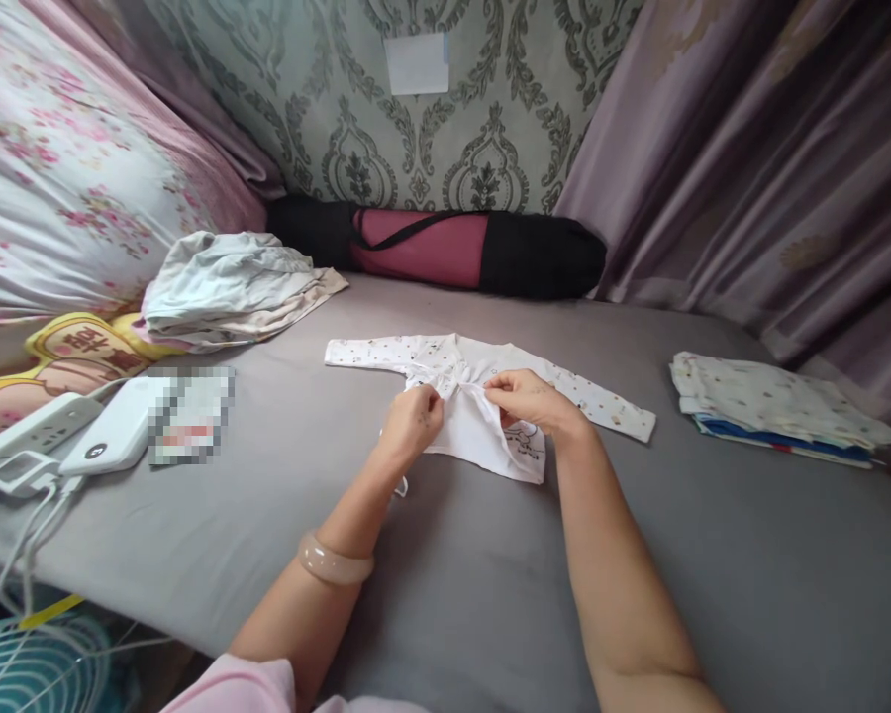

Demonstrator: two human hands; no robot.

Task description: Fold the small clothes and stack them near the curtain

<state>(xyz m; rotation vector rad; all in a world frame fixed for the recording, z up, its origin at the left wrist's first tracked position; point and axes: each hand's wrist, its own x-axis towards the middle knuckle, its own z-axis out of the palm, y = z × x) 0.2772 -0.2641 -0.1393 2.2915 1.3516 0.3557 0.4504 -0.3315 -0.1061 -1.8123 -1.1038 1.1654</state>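
A small white baby shirt (482,441) with a scattered print lies on the grey sheet, both sleeves stretched out sideways. My left hand (414,421) pinches its front near the middle, fingers closed on the cloth. On the other side my right hand (529,398) grips a front edge of the shirt between thumb and fingers, lifting it a little. Below the lifted edge a line drawing shows on the fabric. A white tie end hangs out beside my left wrist. The shirt's lower left part is hidden behind my left hand.
Folded clothes (779,401) lie at the right, a loose clothes pile (230,287) at the back left. A long black and red bag (423,243) lines the wall. At left are a power strip (37,431), a power bank (119,426), cables and a fan (37,668).
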